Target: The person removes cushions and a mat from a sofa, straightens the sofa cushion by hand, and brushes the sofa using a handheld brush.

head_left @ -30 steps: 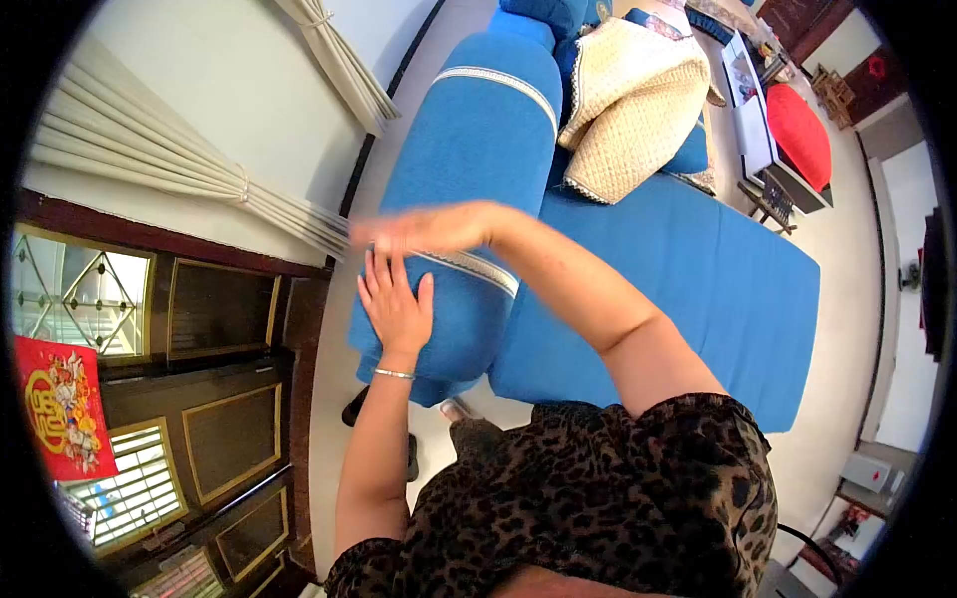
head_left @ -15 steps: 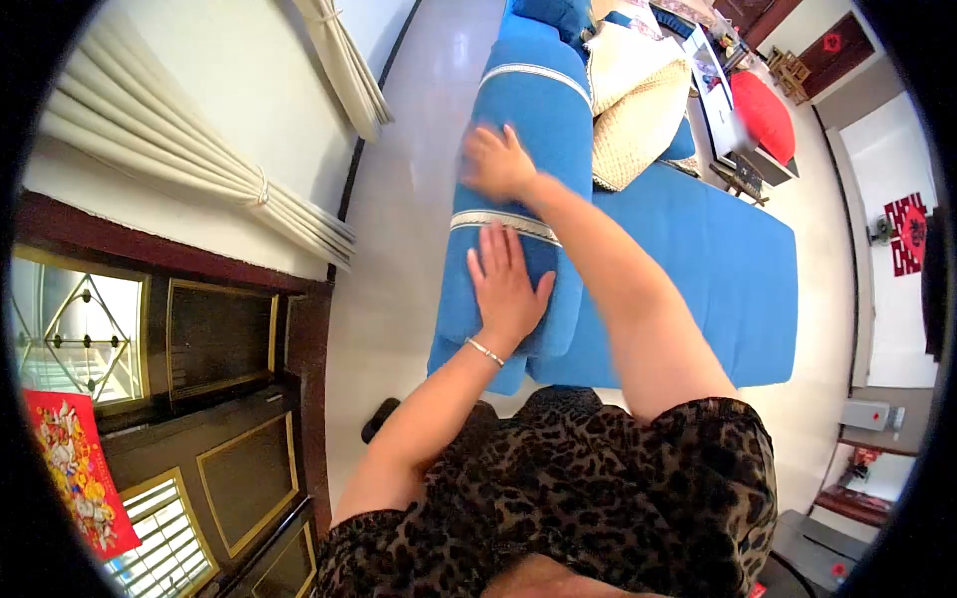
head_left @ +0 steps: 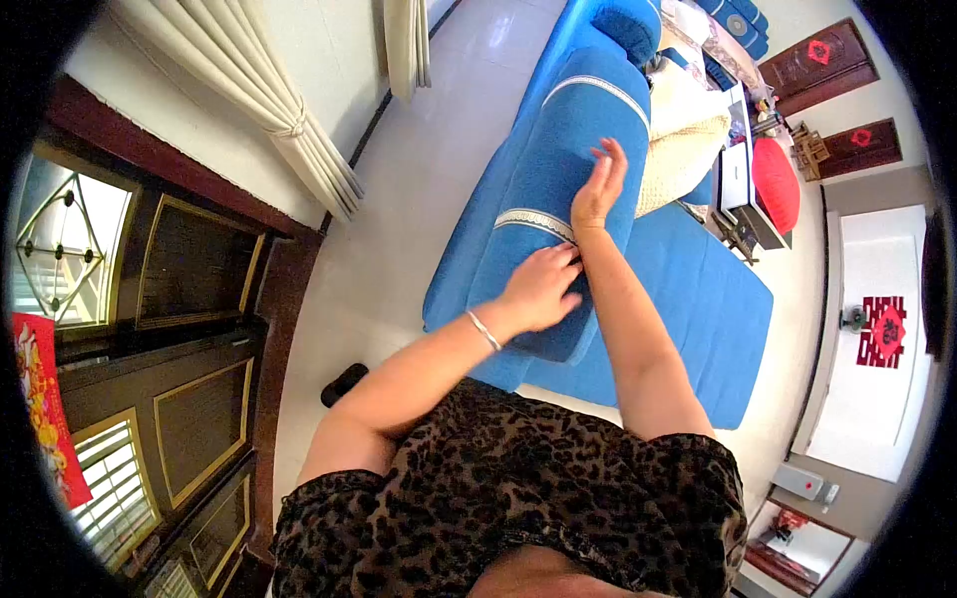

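A long blue sofa cushion (head_left: 573, 164) with two white lace bands lies along the side of the blue sofa (head_left: 464, 234). My left hand (head_left: 538, 289), a silver bracelet at its wrist, rests on the cushion's near end by the lower lace band (head_left: 528, 219). Its fingers are loosely bent and apart, holding nothing, and their tips reach my right wrist. Farther along the cushion, my right hand (head_left: 601, 187) is turned on edge at its right side, fingers stretched out. Whether this hand presses on the fabric is hard to tell.
Cream quilted fabric (head_left: 683, 159) lies on the sofa beside the cushion. The blue seat (head_left: 688, 309) extends to the right. A red rounded object (head_left: 776, 184) sits beyond it. Tied curtains (head_left: 289, 120) and a dark panelled door (head_left: 204, 389) stand at left.
The view has swung, and the cushion now lies more slanted. My right hand has moved from the cushion's top to its right side; my left hand has shifted right, close to my right wrist.
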A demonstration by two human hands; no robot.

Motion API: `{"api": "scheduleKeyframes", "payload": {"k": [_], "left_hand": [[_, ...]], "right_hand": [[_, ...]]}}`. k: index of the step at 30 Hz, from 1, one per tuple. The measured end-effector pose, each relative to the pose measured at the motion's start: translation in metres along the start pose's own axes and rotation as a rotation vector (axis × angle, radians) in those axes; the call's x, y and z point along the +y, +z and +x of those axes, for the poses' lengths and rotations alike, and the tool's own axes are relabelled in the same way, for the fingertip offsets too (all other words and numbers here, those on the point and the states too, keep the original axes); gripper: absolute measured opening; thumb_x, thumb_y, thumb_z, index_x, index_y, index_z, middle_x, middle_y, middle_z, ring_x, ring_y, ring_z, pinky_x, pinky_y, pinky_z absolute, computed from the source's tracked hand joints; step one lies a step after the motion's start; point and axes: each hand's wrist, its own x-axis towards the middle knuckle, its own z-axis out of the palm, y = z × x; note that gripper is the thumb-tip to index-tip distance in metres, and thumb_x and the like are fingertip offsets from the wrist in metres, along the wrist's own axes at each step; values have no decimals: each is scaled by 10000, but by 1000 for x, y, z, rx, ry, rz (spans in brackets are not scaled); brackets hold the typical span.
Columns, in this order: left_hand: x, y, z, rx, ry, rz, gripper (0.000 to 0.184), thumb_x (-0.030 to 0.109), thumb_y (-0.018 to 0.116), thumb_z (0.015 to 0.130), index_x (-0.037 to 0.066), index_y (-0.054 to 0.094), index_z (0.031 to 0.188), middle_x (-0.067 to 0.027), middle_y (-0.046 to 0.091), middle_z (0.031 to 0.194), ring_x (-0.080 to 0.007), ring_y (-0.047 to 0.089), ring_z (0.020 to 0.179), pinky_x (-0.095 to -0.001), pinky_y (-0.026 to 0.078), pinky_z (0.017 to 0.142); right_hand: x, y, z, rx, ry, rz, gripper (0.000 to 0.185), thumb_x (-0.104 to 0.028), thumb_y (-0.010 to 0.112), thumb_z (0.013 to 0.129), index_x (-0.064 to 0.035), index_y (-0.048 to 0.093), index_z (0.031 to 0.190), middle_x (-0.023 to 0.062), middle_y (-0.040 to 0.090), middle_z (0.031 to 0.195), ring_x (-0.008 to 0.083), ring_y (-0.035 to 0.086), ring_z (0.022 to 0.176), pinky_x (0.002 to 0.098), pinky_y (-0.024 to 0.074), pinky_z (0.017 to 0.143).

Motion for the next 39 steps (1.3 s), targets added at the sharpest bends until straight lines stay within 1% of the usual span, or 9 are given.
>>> {"api": "scheduleKeyframes", "payload": {"k": [3,9,14,17,23,26,30,35,39], "left_hand": [[5,-55,28,510,205,114,271,195,627,840,32,644,1055,-142,598,1187,-342,519,1171,-429,445,969],[24,-110,93,940,438,196,477,242,522,931,33,465,1356,-190,409,1430,-392,311,1363,-477,275,1102],[-207,-9,133,98,-404,319,633,433,382,973,33,285,1454,-219,243,1513,-422,192,1401,-493,171,1145],[-162,-61,159,417,-661,365,599,415,436,959,5,391,1394,-281,267,1477,-446,229,1374,-505,192,1134],[15,-115,306,606,618,392,523,318,542,916,25,469,1343,-241,351,1445,-428,313,1334,-486,252,1105],[-46,-93,362,46,645,435,573,365,448,962,110,328,1461,-216,253,1513,-375,220,1407,-506,170,1136],[-160,-129,444,401,-586,862,755,571,469,884,116,306,1464,-221,269,1505,-356,172,1425,-566,156,1112],[-54,-110,476,222,696,333,663,554,509,876,74,495,1333,-169,428,1421,-345,344,1350,-552,225,1100],[-85,-75,480,-234,765,833,617,589,497,862,159,559,1300,-115,471,1398,-317,386,1325,-568,221,1091]], "right_hand": [[20,-7,10,261,-64,-75,357,-216,392,985,11,480,1247,129,542,1188,232,552,1016,379,426,921],[15,-9,6,243,29,51,439,-245,409,955,-4,406,1322,129,480,1282,234,538,1031,359,411,918],[15,-14,13,201,13,182,567,-430,427,943,-9,409,1323,91,475,1297,195,535,997,322,383,894],[9,-19,7,133,45,139,519,-364,416,924,-2,440,1295,91,506,1257,183,536,950,304,393,821],[9,-22,11,95,65,71,482,-265,458,852,8,470,1248,124,534,1182,210,554,912,341,414,859],[1,-22,13,111,99,97,483,-311,508,850,3,488,1217,137,538,1145,223,565,874,362,417,863],[-2,-22,16,117,109,89,490,-331,536,850,3,493,1205,138,542,1122,227,571,841,368,431,845],[0,-23,15,67,120,-54,462,-294,558,837,2,508,1188,124,552,1099,207,554,828,338,429,825],[-17,-30,21,-16,158,-207,327,-197,655,786,-49,596,1070,87,612,952,219,580,806,342,419,785]]}}
